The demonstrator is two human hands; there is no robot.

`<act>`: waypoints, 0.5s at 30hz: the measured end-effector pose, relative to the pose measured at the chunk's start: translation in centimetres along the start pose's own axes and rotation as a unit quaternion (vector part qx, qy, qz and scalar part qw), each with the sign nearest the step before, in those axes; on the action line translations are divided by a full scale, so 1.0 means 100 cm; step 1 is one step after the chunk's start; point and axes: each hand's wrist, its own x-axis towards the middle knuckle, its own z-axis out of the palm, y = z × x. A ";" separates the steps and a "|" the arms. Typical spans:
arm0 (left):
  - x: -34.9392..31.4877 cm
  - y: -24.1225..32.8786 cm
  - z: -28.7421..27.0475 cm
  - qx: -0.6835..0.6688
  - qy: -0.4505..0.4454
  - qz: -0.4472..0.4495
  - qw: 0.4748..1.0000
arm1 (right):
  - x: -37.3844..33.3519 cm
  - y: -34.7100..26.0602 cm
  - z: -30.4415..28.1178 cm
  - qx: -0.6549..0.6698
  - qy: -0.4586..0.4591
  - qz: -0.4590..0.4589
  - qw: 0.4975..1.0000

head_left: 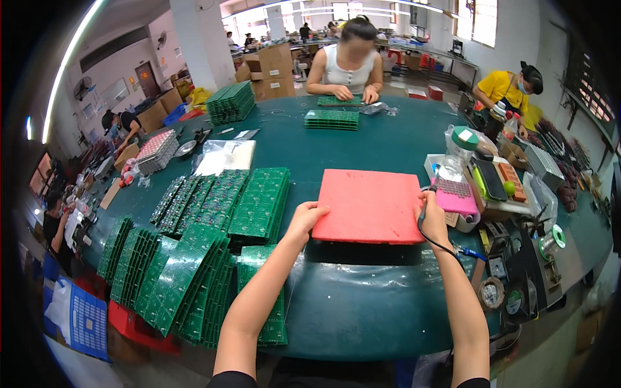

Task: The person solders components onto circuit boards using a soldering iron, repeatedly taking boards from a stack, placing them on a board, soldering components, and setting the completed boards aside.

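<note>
A flat red foam block (369, 208) is held between my two hands over the green table. My left hand (306, 218) grips its left edge, the thumb on the top face. My right hand (431, 213) closes on its right edge. A black cable (435, 242) loops from the right hand down along the wrist; whatever slim tool it belongs to is mostly hidden by the fingers. Left of my left hand lie green circuit boards (262, 202) in stacks, some fitted with small components. Another stack of boards (187, 271) leans at the near left.
At right are a pink box (456, 202), a green-lidded jar (464, 139), blue-handled pliers (468, 251) and a solder spool (552, 240). Across the table, a person (346, 71) handles a board behind a board stack (331, 120). A blue basket (88, 320) stands at lower left.
</note>
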 end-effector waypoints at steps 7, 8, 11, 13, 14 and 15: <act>-0.001 0.003 -0.004 -0.059 -0.027 -0.055 0.996 | -0.001 0.005 0.003 0.053 0.012 0.055 0.997; -0.004 0.004 -0.001 -0.077 -0.038 -0.074 0.994 | -0.003 0.003 0.002 0.052 0.011 0.055 0.997; -0.022 0.018 -0.003 -0.110 -0.050 -0.074 0.990 | -0.009 -0.009 -0.009 0.133 0.090 -0.020 0.987; -0.058 0.046 -0.010 -0.082 -0.067 -0.071 0.992 | -0.015 -0.032 -0.034 0.247 0.079 0.028 0.965; -0.074 0.052 -0.014 -0.083 -0.058 -0.072 0.992 | -0.021 -0.045 -0.047 0.343 0.071 0.072 0.934; -0.087 0.055 -0.016 -0.068 -0.093 -0.040 0.993 | -0.027 -0.053 -0.062 0.393 0.066 0.097 0.912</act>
